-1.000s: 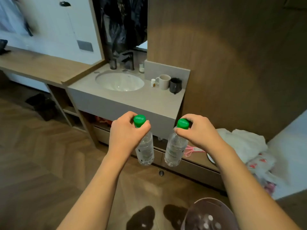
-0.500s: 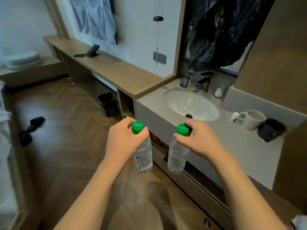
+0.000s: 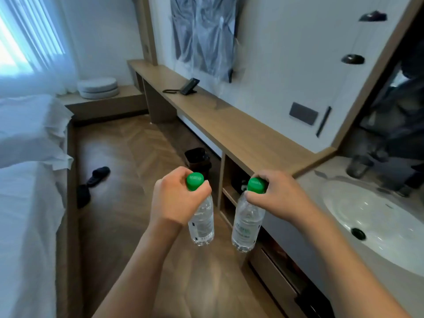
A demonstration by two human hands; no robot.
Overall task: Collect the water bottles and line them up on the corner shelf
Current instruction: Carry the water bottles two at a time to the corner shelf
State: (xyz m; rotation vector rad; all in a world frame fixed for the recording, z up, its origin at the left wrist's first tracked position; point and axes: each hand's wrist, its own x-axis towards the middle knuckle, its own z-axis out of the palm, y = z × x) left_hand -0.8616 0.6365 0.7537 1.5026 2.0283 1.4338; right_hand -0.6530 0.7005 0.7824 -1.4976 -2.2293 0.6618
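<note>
With two bottles collected, the left hand [image 3: 177, 203] grips one green-capped water bottle [image 3: 202, 222] and the right hand [image 3: 278, 198] another [image 3: 246, 226] by their necks at frame centre; the corner shelf [image 3: 128, 94], upper left, holds none.

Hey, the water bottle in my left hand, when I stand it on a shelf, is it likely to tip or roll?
The left bottle looks tall and narrow, so a nudge could probably tip it. It seems full of water, which likely steadies it and makes it fairly heavy for its size. Its round body would likely roll if it fell over. The left hand holds it just under the green cap.
</note>
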